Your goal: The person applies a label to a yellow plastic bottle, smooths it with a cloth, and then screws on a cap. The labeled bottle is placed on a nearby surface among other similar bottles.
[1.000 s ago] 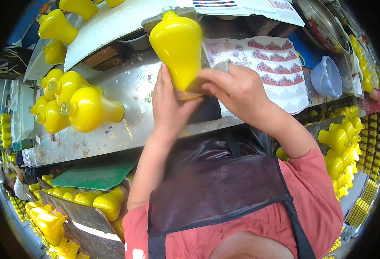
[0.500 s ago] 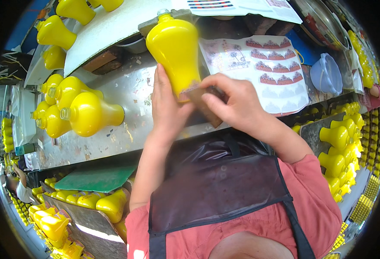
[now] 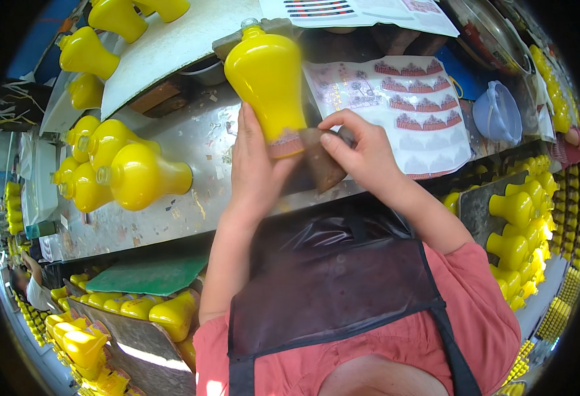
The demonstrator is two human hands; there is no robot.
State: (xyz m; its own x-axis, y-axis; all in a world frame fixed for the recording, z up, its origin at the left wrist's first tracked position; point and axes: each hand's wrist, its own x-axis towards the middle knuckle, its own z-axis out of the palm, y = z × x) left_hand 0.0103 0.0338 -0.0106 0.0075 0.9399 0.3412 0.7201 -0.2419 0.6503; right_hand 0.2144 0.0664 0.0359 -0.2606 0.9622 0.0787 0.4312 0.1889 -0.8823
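The left hand (image 3: 257,162) is cupping the lower end of a yellow bottle (image 3: 263,76), its fingers lying along the left side and its thumb side tucking in by the base. The bottle is lying tilted over the table (image 3: 201,155), its clear neck pointing away from the person and its upper part overlapping a grey block (image 3: 225,45). A pinkish patterned band (image 3: 285,143) is running around the bottle near the base.

The right hand (image 3: 364,150) is pinching a brown piece (image 3: 321,162) (flat, a bit blurred) between thumb and fingers, and the piece is sitting right beside the band; whether they are touching, I cannot tell.

Just beyond the right hand, a sheet (image 3: 362,112) is lying on the table, showing rows of red-and-purple shapes, some of them pale grey. A lilac pail (image 3: 497,115) is standing to the right of the sheet. Well to the left of the left hand, a cluster (image 3: 138,178) of yellow bottles is resting on the table. A green board (image 3: 148,276) is lying below the table edge, over more yellow bottles.
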